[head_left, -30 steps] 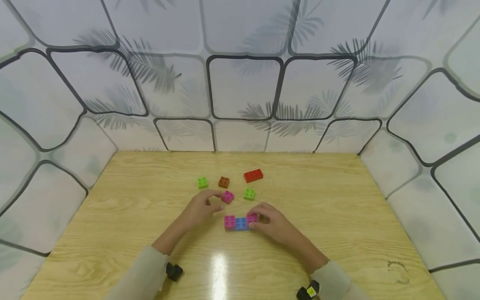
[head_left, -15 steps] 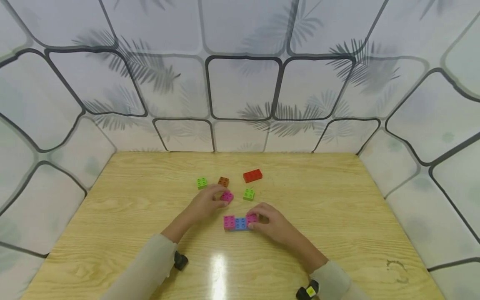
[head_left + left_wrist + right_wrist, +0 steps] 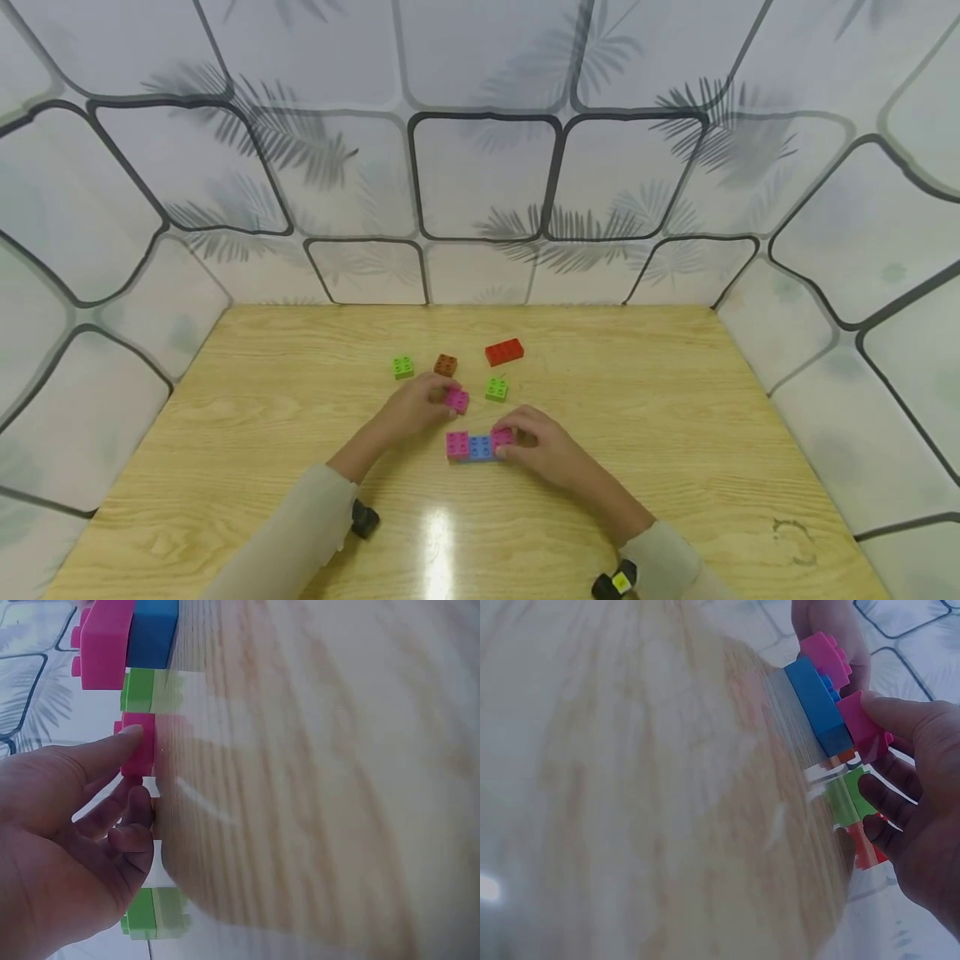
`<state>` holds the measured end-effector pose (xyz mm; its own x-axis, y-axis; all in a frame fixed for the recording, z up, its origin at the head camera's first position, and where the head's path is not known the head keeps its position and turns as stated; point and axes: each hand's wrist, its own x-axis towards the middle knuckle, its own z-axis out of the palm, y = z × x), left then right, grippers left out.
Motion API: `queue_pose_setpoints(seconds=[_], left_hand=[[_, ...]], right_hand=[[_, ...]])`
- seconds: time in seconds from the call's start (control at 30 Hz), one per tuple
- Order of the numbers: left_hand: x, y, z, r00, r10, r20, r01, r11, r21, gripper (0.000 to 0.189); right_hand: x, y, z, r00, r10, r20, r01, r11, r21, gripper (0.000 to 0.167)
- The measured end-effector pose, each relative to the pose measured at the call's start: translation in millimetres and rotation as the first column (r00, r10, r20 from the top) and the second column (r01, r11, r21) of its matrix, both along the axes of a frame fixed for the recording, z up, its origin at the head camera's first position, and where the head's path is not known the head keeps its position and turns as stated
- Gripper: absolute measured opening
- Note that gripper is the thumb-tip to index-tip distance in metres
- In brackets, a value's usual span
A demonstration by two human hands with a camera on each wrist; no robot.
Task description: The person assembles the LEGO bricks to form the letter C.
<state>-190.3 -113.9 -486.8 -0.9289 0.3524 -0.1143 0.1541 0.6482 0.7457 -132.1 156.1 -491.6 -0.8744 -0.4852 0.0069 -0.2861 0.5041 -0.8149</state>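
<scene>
Since the earlier frame, the loose pink brick (image 3: 459, 401) has slid slightly away from the counter's (image 3: 675, 400) back edge, with the left hand (image 3: 411, 408) now around it; right hand (image 3: 543, 446) basically unchanged. Left grip: thumb and fingers pinched on the loose brick; can't tell if it's off the surface. Right grip: clamped on the right-end pink block (image 3: 501, 437), on the blue brick (image 3: 480, 448).

Key relation: loose brick sits back-edge side of the blue brick, near but apart, roughly in line with the left-end pink block (image 3: 457, 445). Blue brick's long axis runs left-right, about parallel to the back edge; bare studs show between its two pink blocks. Loose brick is squarish, no clear long axis, and slightly turned. Left hand is the nearer one to it.
</scene>
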Motion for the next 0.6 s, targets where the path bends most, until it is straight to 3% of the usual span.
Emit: queue_pose_setpoints(seconds=[0.17,0.33,0.6], left_hand=[[1.5,-1.4,0.0,1.0,0.003,0.013,-0.004,1.0,0.009,0.039],[5.9,-4.0,3.0,0.998,0.043,0.047,-0.045,0.998,0.043,0.038],[22.0,-10.7,13.7,0.999,0.025,0.048,-0.031,0.991,0.129,0.035]], right_hand=[[-0.2,0,-1.7,1.0,-0.008,-0.015,0.008,1.0,0.009,0.028],[-0.8,0,-1.3,1.0,0.0,-0.012,0.0,1.0,0.004,0.029],[-1.1,0,0.3,1.0,0.006,0.005,-0.006,1.0,0.004,0.029]])
